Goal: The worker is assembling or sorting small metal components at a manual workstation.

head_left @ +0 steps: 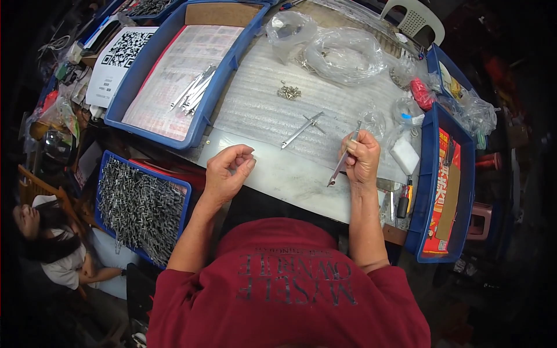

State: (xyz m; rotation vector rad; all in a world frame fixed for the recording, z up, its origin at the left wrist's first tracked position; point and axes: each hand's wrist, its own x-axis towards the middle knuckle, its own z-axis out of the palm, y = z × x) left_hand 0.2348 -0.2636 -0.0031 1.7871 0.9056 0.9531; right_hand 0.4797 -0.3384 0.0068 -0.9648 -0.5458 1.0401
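Observation:
My right hand (pixel 362 156) is closed round a slim silver metal bar (pixel 338 167), held at a slant over the front of the worktable. The bar's lower end has a small round fitting, and its upper end sticks out above my fingers. My left hand (pixel 228 174) hovers near the table's front edge, fingers curled and thumb close to the index finger; anything between them is too small to make out. Between my hands, farther back, lies a similar silver bar (pixel 297 133) with a thin crosspiece near one end. Behind it sits a little heap of small metal parts (pixel 288 93).
A blue tray (pixel 196 124) at the left holds several silver strips on paper. Below it, a blue bin (pixel 187 217) is full of small metal pieces. Clear plastic bags (pixel 348 55) lie at the back. At right are a white block (pixel 404 155), screwdrivers (pixel 404 200) and another blue tray (pixel 426 191).

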